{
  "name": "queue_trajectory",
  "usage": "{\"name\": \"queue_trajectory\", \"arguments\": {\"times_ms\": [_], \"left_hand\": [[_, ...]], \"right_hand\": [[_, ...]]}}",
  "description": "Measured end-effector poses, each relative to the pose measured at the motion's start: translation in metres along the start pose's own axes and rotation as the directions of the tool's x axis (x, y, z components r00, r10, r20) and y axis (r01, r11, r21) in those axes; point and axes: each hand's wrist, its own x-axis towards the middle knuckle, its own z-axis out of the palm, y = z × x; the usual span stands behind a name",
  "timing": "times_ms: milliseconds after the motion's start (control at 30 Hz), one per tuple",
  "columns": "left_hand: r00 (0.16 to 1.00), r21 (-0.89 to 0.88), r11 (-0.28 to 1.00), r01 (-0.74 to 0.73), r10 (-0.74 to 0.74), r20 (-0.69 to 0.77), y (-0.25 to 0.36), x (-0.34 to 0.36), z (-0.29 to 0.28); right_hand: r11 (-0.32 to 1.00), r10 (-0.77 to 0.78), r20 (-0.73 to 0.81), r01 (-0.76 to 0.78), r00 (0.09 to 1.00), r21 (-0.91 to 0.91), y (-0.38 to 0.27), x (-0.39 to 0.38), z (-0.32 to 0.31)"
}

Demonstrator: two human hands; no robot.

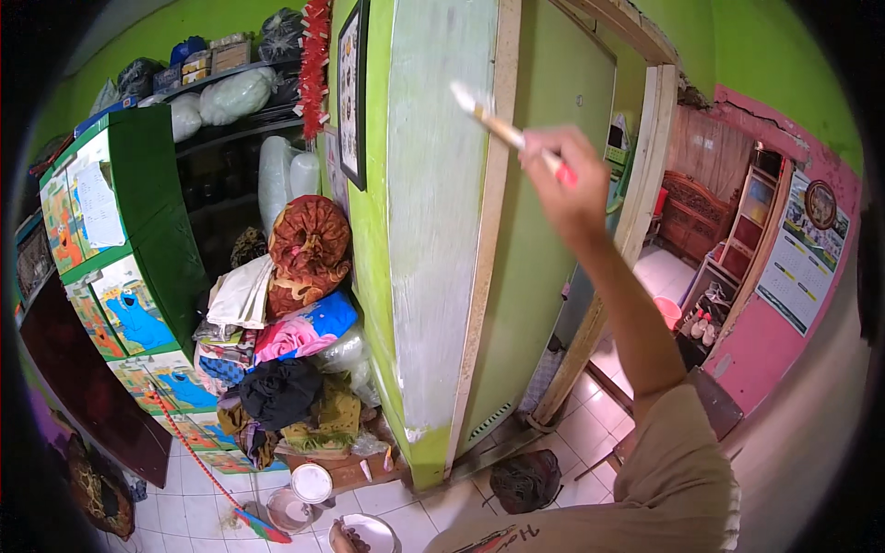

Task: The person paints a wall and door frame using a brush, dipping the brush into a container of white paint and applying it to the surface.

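Note:
My right hand [567, 175], raised on a stretched-out arm, grips a paintbrush [502, 131] by its wooden handle. Its white-coated bristles point up and left at a narrow wall section [433, 249]; whether they touch it I cannot tell. Streaky white paint covers most of that section over green, and green shows at its foot. Low in the view, my left hand [348, 537] is closed on the edge of a white bowl [378, 527]. What the bowl holds is mostly hidden. A paint-smeared tub [290, 510] and a round white lid [312, 483] are beside it.
A wooden door frame [650, 157] stands right of the painted section, and a framed picture [351, 92] hangs left of it. Piled cloths [281, 392] lie beside a green cabinet [157, 194]. A duster with a red handle [207, 461] leans there. A dark bag [525, 481] rests on the floor.

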Motion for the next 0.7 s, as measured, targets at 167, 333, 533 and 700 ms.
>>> {"name": "queue_trajectory", "arguments": {"times_ms": [167, 333, 533, 700], "left_hand": [[0.999, -0.022, 0.999, 0.049, -0.049, 0.010, 0.011, -0.009, 0.000], [0.999, -0.001, 1.000, 0.031, -0.031, 0.041, 0.026, -0.019, 0.004], [0.993, 0.032, 0.996, 0.087, -0.089, 0.073, 0.024, -0.016, 0.011], [0.992, 0.002, 0.995, 0.102, -0.102, 0.078, 0.010, 0.004, -0.003]], "right_hand": [[0.987, 0.157, 0.106, -0.160, 0.982, 0.016, -0.029, -0.087, -0.017], [0.974, 0.198, -0.005, -0.196, 0.980, 0.117, -0.033, -0.038, -0.028], [0.985, 0.153, -0.109, -0.142, 0.982, 0.100, -0.012, -0.015, 0.005], [0.965, 0.259, -0.034, -0.257, 0.965, 0.058, -0.034, -0.112, 0.011]]}}
